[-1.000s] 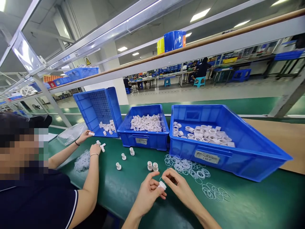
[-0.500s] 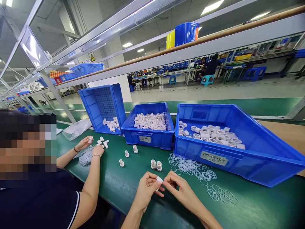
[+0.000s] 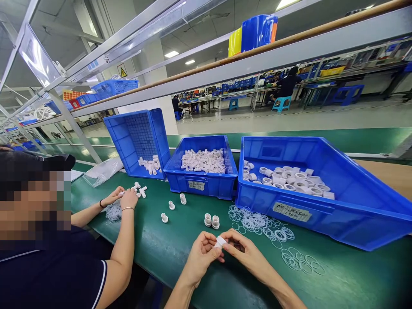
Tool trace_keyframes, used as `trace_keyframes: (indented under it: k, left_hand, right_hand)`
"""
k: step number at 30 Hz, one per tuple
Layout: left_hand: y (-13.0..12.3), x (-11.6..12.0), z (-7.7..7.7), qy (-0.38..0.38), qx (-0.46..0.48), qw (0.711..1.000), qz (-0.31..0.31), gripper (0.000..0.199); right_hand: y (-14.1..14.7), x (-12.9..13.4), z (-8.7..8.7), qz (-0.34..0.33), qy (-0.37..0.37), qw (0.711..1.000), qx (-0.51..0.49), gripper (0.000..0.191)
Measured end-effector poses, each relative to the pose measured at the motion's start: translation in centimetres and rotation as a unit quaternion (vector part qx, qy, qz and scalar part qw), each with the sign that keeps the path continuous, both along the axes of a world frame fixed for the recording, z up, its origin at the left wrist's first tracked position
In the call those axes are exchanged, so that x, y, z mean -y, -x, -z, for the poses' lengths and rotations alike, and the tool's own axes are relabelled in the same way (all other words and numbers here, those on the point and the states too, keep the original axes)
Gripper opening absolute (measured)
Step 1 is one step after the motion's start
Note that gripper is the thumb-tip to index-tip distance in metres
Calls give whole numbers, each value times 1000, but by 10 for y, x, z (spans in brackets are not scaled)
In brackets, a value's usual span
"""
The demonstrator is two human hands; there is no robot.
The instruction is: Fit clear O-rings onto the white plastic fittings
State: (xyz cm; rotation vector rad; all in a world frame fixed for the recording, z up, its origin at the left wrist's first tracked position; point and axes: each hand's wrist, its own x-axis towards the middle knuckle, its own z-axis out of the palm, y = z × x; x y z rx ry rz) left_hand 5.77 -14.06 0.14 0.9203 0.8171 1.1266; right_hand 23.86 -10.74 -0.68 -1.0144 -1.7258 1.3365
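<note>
White fitting (image 3: 220, 241) was pinched between fingertips of left hand (image 3: 201, 255) and right hand (image 3: 246, 253), held above green table (image 3: 180, 253), loose rings (image 3: 257, 223) near, two fittings (image 3: 211, 220) just beyond.

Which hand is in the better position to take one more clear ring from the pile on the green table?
Likely the right hand: the clear rings lie just beyond it, on its side. The left hand grips the white fitting and is farther away.
</note>
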Motion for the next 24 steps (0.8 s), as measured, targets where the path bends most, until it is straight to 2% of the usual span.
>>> trace_keyframes:
  k: [7,10,12,15,17,18,19,21,23,24]
  left_hand:
    - [4,-2,5,53,69,995,43,44]
    - [8,1,10,79,101,989,74,43]
    - [12,2,8,89,113,985,98,44]
    - [29,-7,-11,47,52,992,107,44]
    - [51,-25,-33,-35,-66,997,29,39]
    - [66,-37,-45,-81,-152,984,-38,36]
    - [82,-50,-57,-117,-242,957,-109,34]
    - [118,-75,-80,-142,-413,871,-224,33]
    - [154,-95,-98,-127,-493,814,-279,31]
    - [170,-101,-105,-117,-510,801,-292,31]
  right_hand:
    - [-4,-1,-3,-5,20,1000,-23,34]
    - [-3,-2,1,-16,14,1000,-15,35]
    - [-4,-3,7,-7,4,1000,6,35]
    - [-6,-6,15,29,-8,999,38,36]
    - [-8,-9,17,60,-3,997,43,37]
    - [-9,-10,17,75,3,996,42,39]
    - [-10,-11,17,89,11,995,40,40]
    - [-13,-13,17,108,23,993,36,42]
    - [-15,-16,17,118,28,992,37,43]
    - [-16,-17,17,120,27,992,40,44]
